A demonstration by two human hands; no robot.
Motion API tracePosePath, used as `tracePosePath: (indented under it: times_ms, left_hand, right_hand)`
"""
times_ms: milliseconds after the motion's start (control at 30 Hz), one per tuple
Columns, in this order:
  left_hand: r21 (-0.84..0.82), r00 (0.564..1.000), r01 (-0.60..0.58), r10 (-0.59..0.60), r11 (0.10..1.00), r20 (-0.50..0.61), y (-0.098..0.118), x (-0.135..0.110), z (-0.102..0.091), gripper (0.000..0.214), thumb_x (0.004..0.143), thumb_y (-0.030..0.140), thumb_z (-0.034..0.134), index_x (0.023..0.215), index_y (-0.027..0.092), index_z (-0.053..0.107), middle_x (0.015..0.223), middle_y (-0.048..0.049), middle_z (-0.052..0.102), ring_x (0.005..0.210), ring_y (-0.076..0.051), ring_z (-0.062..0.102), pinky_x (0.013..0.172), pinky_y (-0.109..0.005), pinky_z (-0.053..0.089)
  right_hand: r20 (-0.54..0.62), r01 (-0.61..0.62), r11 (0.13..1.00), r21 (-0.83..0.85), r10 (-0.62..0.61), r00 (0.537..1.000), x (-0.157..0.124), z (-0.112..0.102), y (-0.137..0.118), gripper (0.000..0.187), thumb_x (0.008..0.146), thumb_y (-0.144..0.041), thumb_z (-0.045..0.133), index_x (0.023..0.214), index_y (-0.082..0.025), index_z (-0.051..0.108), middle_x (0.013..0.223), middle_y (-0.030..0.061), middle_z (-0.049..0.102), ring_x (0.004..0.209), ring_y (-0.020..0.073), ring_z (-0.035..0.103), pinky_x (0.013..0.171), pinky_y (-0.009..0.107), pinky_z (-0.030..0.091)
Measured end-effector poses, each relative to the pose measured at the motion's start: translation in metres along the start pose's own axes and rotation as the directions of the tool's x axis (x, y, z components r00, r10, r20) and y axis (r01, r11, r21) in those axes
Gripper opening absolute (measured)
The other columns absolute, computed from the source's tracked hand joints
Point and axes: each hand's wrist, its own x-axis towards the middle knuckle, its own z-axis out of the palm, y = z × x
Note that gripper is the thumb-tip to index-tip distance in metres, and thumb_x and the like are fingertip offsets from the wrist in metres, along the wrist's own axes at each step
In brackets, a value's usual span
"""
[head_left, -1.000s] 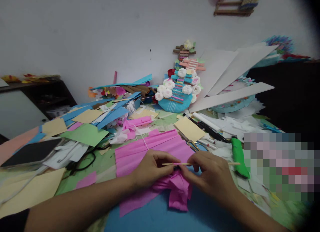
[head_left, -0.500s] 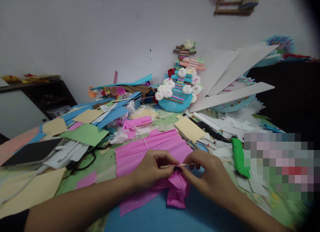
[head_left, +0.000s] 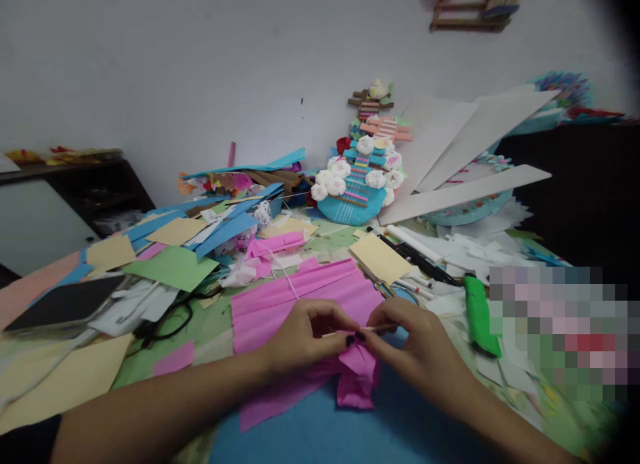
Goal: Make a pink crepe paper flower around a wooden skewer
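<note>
My left hand (head_left: 307,337) and my right hand (head_left: 420,344) meet at the middle, each closed in a pinch on a thin wooden stick (head_left: 384,329) held roughly level. A pink crepe paper strip (head_left: 357,381) is gathered at the stick between my fingertips and hangs below them in crumpled folds. My fingers cover most of the stick and the join. Under and behind my hands lies a larger pink crepe paper sheet (head_left: 265,324) with pleat-like folds. It partly covers a blue sheet (head_left: 295,437) at the front edge.
Scissors (head_left: 385,287), a yellow card (head_left: 381,257) and black pens (head_left: 425,264) lie beyond my right hand. A green object (head_left: 481,316) sits to the right. Paper scraps and a dark tablet-like device (head_left: 65,304) are at left. A flower-decorated blue craft (head_left: 350,211) stands behind.
Both hands keep their pinch on the stick, with the fingers shifted slightly. The hanging end of the pink strip has risen a little and moved slightly right.
</note>
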Motion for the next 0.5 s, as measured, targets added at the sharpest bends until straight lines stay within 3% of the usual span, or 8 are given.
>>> tracePosePath:
  times_ms: [300,500]
  left_hand:
    - [0.02,1.0,0.015,-0.015,1.0,-0.003,-0.0087,0.0011,-0.0007,0.02,0.063,0.01,0.066,0.083,0.011,0.068,0.063,0.0013,0.057,0.055,-0.007,0.049,0.053,-0.019,0.037]
    - [0.056,1.0,0.007,-0.006,0.998,-0.015,-0.0068,0.0014,-0.002,0.02,0.064,0.01,0.065,0.084,0.01,0.066,0.064,0.0017,0.056,0.056,-0.006,0.047,0.053,-0.019,0.035]
  right_hand:
    - [0.014,0.007,0.999,-0.037,-0.007,1.0,0.0013,-0.0011,-0.0001,0.009,0.08,-0.022,0.057,0.073,-0.016,0.059,0.072,0.0037,0.061,0.071,0.0176,0.054,0.066,0.03,0.039]
    - [0.164,-0.011,0.99,-0.139,0.034,0.986,0.0029,-0.0023,-0.0003,0.021,0.085,-0.028,0.051,0.072,-0.015,0.061,0.067,0.0033,0.061,0.065,0.0164,0.054,0.061,0.028,0.035]
